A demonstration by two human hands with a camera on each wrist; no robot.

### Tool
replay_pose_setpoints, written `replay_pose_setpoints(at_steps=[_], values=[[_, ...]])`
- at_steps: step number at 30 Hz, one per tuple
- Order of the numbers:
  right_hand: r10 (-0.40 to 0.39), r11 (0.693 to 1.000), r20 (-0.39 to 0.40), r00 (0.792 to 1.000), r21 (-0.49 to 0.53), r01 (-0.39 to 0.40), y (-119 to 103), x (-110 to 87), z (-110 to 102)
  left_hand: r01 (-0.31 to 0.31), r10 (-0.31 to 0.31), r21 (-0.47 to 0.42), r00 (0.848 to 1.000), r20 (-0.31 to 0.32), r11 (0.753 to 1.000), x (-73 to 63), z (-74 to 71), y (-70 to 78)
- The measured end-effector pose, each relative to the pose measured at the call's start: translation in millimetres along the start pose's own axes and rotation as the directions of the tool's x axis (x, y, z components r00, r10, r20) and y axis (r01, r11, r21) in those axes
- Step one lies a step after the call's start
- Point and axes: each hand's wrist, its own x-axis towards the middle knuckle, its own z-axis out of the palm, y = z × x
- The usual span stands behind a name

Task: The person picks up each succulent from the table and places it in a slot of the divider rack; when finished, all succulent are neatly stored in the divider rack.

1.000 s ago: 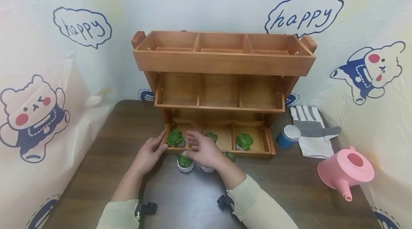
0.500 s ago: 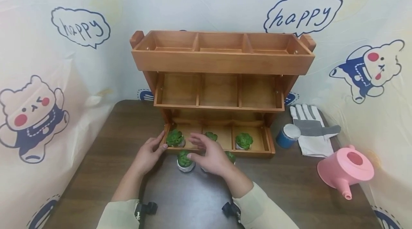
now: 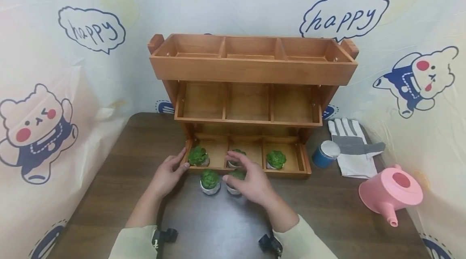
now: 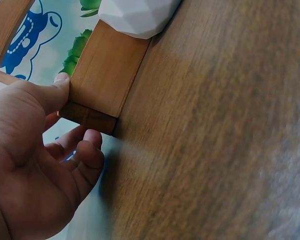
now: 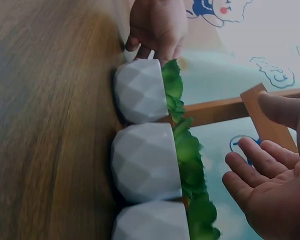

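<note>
My left hand (image 3: 169, 176) grips the left front corner of a three-tier wooden plant stand (image 3: 251, 73); in the left wrist view the thumb lies on its front board (image 4: 110, 70). Over the row of potted succulents before the stand, my right hand (image 3: 255, 182) hovers with relaxed, spread fingers, holding nothing. The left succulent (image 3: 210, 180) and middle succulent (image 3: 234, 189) show from above; the hand covers the third. Side by side on the tabletop stand their white faceted pots (image 5: 145, 162), seen in the right wrist view.
Inside the bottom tier sit a left succulent (image 3: 198, 156), a partly covered middle one (image 3: 237, 153) and a right one (image 3: 276, 160). To the right are a blue can (image 3: 325, 155), work gloves (image 3: 351, 145) and a pink watering can (image 3: 389, 190).
My right hand has moved to the right above the front row, uncovering the middle succulent and covering the right one. The left hand stays at the corner.
</note>
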Motion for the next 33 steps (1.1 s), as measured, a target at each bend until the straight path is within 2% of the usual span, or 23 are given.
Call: replay_pose_setpoints(at_steps=[7, 15, 33], values=[[0.009, 0.999, -0.058, 0.998, 0.048, -0.007, 5.6, -10.4, -10.2, -0.003, 0.003, 0.003, 1.000, -0.004, 1.000, -1.5, -1.0, -1.6], [0.056, 0.998, -0.162, 0.985, -0.018, -0.059, 13.8, -22.8, -24.1, 0.012, -0.011, -0.012, 1.000, 0.011, 1.000, 1.1, -1.3, -1.8], [0.119, 0.987, -0.190, 0.975, -0.088, -0.137, 31.6, -44.5, -41.7, -0.002, 0.003, -0.011, 1.000, 0.008, 1.000, 1.7, 0.6, -1.7]])
